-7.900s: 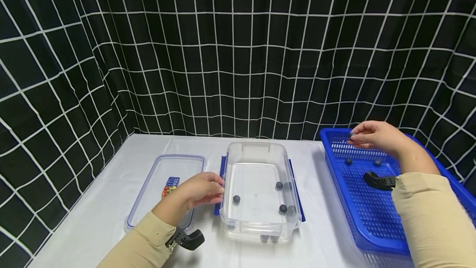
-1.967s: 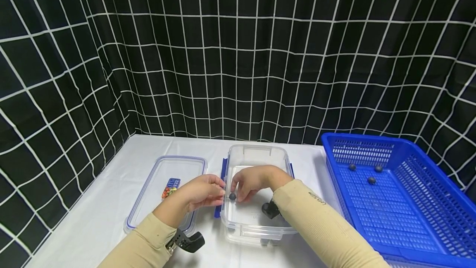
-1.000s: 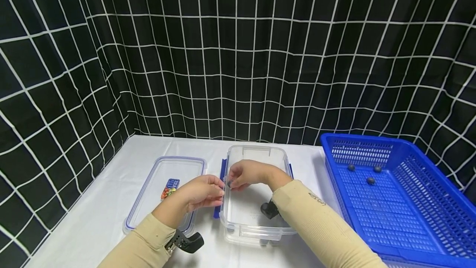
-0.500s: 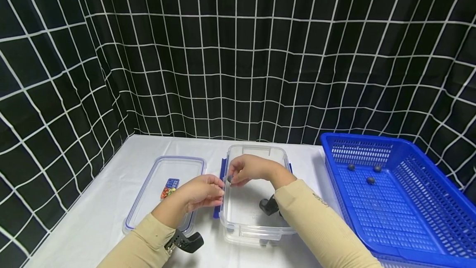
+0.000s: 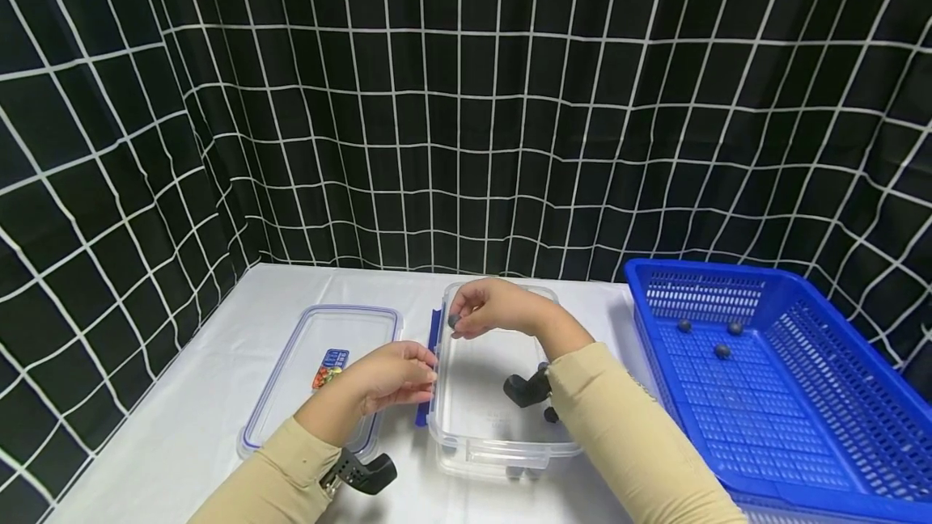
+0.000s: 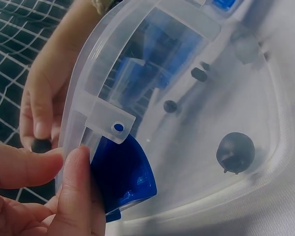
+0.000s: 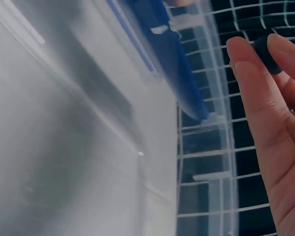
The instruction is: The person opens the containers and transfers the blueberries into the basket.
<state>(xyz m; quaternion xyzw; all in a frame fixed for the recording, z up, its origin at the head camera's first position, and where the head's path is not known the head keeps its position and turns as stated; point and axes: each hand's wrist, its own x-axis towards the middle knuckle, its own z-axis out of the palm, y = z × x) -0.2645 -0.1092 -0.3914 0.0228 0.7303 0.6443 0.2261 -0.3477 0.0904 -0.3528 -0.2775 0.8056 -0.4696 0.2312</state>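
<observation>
We saw our right hand (image 5: 489, 307) pinch a small dark ball (image 5: 454, 320) above the clear box (image 5: 502, 443); left hand (image 5: 393, 376) gripped its blue latch (image 5: 429, 362), white surface (image 5: 218, 395), gridded curtain (image 5: 466, 103).

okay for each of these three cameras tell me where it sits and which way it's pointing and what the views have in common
Head: worn on the head, looking forward and down at the clear box, lid and blue basket; both sleeved arms show.
Left wrist: beside the box's wall, facing its blue latch; left hand fingers show.
Right wrist: over the box, facing its rim; right hand pinching a dark ball.
Shared: all three show the box and that ball.
</observation>
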